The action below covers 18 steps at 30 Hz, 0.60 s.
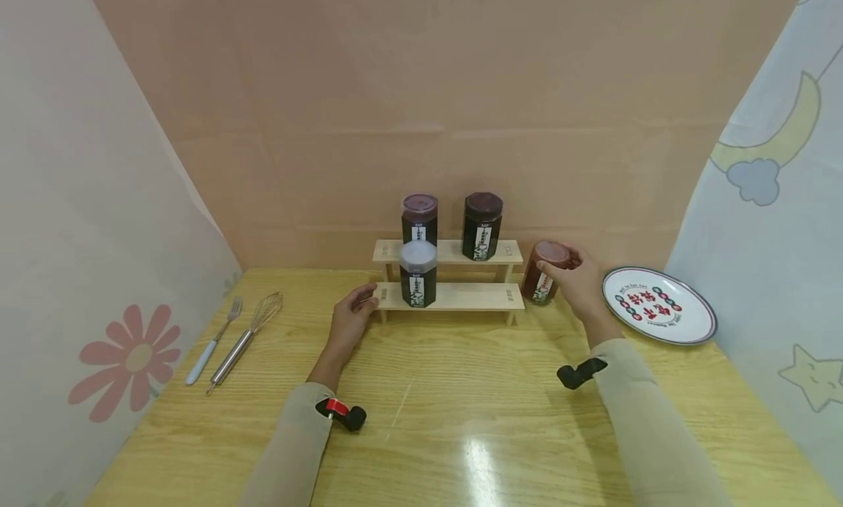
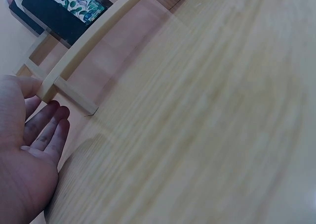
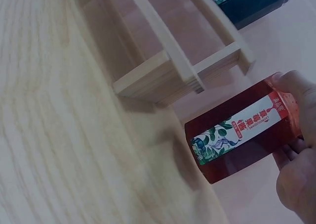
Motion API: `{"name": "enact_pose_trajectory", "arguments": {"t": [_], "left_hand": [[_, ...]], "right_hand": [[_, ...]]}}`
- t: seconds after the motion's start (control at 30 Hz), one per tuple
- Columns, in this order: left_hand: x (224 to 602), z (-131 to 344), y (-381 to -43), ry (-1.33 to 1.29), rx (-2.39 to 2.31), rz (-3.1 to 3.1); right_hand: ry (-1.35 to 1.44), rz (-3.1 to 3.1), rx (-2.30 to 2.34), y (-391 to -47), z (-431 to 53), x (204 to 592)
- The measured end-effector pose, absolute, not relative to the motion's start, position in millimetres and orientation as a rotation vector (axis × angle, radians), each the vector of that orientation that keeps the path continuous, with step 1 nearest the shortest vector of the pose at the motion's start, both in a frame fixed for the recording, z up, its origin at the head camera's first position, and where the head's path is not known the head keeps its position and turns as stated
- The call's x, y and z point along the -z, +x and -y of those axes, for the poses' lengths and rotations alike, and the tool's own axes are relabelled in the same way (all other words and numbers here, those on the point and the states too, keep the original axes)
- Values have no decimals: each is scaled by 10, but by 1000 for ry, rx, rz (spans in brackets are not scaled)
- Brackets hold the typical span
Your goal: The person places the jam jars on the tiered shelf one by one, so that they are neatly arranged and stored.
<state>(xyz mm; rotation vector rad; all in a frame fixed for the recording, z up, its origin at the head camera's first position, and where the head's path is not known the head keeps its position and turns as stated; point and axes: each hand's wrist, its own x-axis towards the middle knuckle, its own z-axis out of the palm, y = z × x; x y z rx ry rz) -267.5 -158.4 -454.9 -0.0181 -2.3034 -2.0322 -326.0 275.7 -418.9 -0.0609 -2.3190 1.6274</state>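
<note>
My right hand [image 1: 574, 274] grips a red jam jar [image 3: 242, 130] near its lid, just off the right end of a two-step wooden rack [image 1: 461, 296]. The jar is tilted, and its shadow falls on the table beneath. At the rack's other end, my left hand [image 1: 352, 318] pinches the lower step, thumb on the board's end and the other fingers below. A dark jar with a whitish lid [image 1: 418, 274] stands on the lower step towards the left. On the upper step stand a purple-lidded jar [image 1: 420, 208], partly hidden, and a dark-lidded jar [image 1: 483, 225].
To the right lies a white plate [image 1: 691, 320] with a dark rim and red print. A fork [image 1: 214, 342] and a whisk [image 1: 240, 346] lie at the left of the wooden table [image 1: 421, 404]. Cloth-like walls [image 1: 421, 90] enclose the back and sides.
</note>
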Motion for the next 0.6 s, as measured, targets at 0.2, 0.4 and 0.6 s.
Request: {"name": "enact_pose_trajectory", "arguments": {"t": [0.2, 0.4, 0.6], "left_hand": [[4545, 1572, -2670, -25, 2025, 2301], [4536, 1578, -2659, -31, 2034, 2303], [4546, 1590, -2667, -31, 2032, 2308]], "right_hand": [[-61, 2343, -1576, -3153, -2758, 3996], [-34, 2365, -1537, -3050, -2764, 3871], [-3, 2373, -1532, -2961, -2749, 3797]]}}
